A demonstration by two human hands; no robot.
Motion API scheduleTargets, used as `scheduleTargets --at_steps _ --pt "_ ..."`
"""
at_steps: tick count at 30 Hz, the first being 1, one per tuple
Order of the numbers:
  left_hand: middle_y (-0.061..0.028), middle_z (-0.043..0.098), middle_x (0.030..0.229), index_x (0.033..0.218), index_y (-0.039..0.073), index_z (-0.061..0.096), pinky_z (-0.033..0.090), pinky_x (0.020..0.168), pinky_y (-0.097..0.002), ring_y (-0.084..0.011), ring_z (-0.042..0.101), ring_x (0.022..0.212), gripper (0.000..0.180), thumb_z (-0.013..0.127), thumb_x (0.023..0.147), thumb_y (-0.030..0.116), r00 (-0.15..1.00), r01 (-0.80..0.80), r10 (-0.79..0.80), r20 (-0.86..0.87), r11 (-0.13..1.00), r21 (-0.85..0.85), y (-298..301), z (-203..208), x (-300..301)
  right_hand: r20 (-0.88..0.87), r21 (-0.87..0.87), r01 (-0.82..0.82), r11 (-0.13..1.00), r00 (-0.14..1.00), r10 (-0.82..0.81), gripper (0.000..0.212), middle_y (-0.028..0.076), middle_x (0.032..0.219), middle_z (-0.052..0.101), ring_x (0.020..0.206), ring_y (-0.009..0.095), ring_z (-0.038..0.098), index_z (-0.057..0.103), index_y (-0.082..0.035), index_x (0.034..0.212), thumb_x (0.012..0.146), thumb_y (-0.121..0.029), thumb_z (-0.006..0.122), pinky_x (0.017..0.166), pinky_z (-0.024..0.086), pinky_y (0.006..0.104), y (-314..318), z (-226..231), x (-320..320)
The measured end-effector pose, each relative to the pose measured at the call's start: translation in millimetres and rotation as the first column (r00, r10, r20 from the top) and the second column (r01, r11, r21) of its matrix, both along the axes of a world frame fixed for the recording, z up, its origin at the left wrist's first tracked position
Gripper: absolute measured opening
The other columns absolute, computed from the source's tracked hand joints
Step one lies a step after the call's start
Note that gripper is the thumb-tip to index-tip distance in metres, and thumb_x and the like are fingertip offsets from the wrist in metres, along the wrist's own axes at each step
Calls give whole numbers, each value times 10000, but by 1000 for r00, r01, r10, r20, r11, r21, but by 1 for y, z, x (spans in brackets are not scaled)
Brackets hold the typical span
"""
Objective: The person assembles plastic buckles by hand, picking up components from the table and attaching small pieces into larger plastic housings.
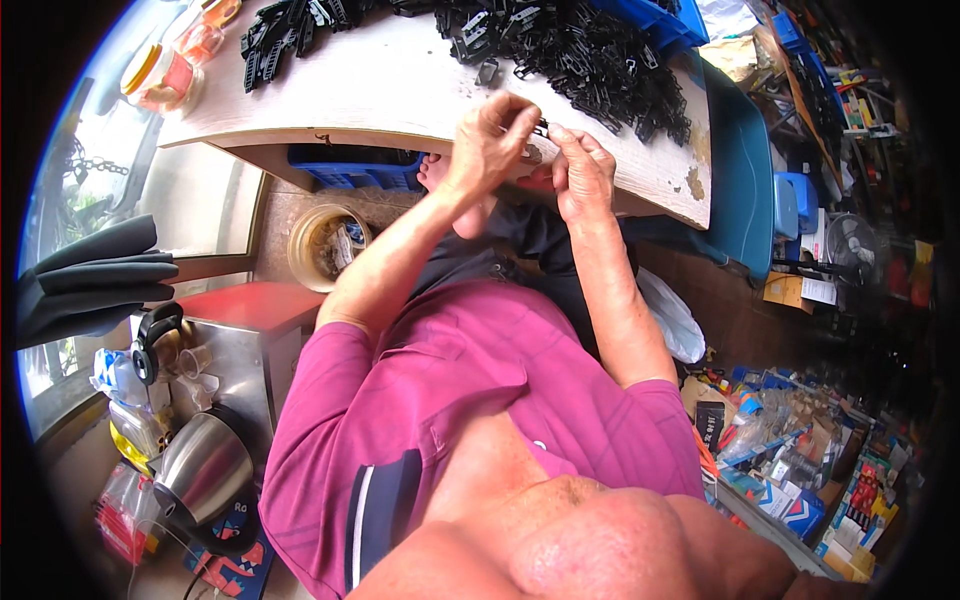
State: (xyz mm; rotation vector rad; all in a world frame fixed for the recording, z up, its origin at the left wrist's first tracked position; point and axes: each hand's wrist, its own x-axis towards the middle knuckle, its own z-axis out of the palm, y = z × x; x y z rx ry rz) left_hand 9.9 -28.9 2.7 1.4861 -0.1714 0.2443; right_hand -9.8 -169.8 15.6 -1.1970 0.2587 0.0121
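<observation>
Nearest the lens: pink polo shirt [440,400], both forearms rising toward the table edge. To the person's left, a steel kettle [203,465] on a cluttered counter; to the right, shelves of packaged goods [800,450].

Further out, left hand [492,140] and right hand [583,172] meeting just over the near edge of the pale wooden table [400,85]. Pinched between them, a small black plastic clip [541,128]. Left thumb and forefinger closed narrowly on its left end; right fingertips [560,135] touching its right end, though whether truly clamped or only steadying cannot be told. Long axis of the clip roughly left to right, bridging the two hands, so neither hand clearly nearer than the other. Clip held clear of the tabletop.

Beyond the hands, a big heap of black plastic clips [590,60] spread over the table, nearer the right hand than the left. Farther left, a smaller row of the same black parts [285,35], and clear plastic jars [165,75] at the table's far-left corner. Under the table, a blue crate [350,168] and a round bucket [325,245].
</observation>
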Motion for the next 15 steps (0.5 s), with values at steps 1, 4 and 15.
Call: scheduleTargets --at_steps 1,4,15 --pt "-80 691 806 958 13 659 531 619 -286 -125 658 747 134 654 903 135 987 -91 71 147 987 135 11 6 9 10 12 -9 1000 1000 9 138 -21 504 504 378 68 436 648 -43 836 837 -149 737 391 410 216 2 4 1" --pt "-132 653 1019 1107 145 640 530 789 -411 -347 626 899 299 655 811 104 842 -488 262 471 743 459 59 14 65 -12 -12 -19 1000 1000 18 139 -5 454 423 409 163 557 591 -49 827 858 -153 677 476 596 450 2 18 3" --pt "-94 567 983 1006 109 592 394 821 -465 -314 513 1005 247 624 762 129 805 -593 84 587 154 791 138 34 146 -61 -43 -45 998 997 42 139 -8 451 420 422 159 583 566 -45 824 883 -144 643 482 604 445 3 10 8"
